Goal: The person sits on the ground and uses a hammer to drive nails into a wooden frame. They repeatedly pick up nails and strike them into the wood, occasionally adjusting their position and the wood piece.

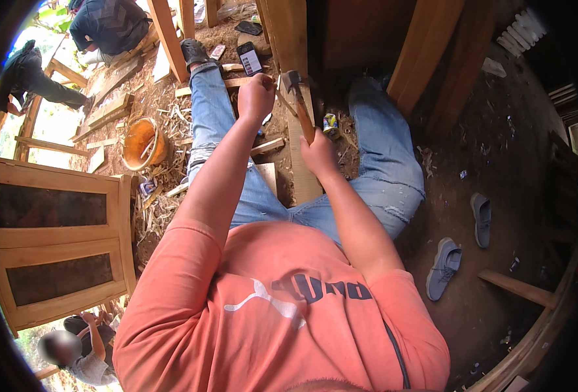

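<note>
My right hand (pixel 319 155) is wrapped round the wooden handle of a hammer (pixel 304 116). The hammer's dark metal head (pixel 293 81) points away from me, close to my left hand. My left hand (pixel 256 98) is closed, with a thin, pale rod (pixel 285 100) at its fingers; its exact kind is too small to make out. Beneath both tools a long wooden board (pixel 307 179) runs between my outstretched legs in blue jeans.
A phone (pixel 249 59) with a lit screen lies beyond my left hand. An orange bucket (pixel 144 144), wood offcuts and shavings are on the left, near a panelled wooden frame (pixel 53 238). Grey shoes (pixel 444 268) sit at right. Upright beams (pixel 426 52) stand ahead; other people are at left.
</note>
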Demonstrator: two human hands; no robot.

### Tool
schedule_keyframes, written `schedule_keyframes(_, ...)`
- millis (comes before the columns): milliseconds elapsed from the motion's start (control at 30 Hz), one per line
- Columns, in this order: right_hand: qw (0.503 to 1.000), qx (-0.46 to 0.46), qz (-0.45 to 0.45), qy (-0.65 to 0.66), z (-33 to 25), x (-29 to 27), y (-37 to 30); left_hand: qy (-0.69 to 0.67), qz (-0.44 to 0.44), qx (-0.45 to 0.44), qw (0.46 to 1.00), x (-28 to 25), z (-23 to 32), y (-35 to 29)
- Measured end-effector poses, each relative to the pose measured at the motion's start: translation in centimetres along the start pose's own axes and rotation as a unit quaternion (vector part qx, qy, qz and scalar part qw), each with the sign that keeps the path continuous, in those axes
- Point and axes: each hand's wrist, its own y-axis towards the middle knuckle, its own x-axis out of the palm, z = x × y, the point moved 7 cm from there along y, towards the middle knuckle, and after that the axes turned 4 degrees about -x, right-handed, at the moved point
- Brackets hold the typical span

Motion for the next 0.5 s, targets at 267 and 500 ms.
schedule_keyframes(267, 1.0, 0.017, -0.004, -0.006, 0.6, -0.1, 0.8, 0.022, 0.002, 0.015, 1.0, -0.1, -0.1, 0.3)
schedule_keyframes(500, 0.991, 0.072, -0.043, -0.108, 5.8, 2.5, 0.1, 0.036, -0.015, -0.014, 0.999, 0.8, 0.5, 0.6)
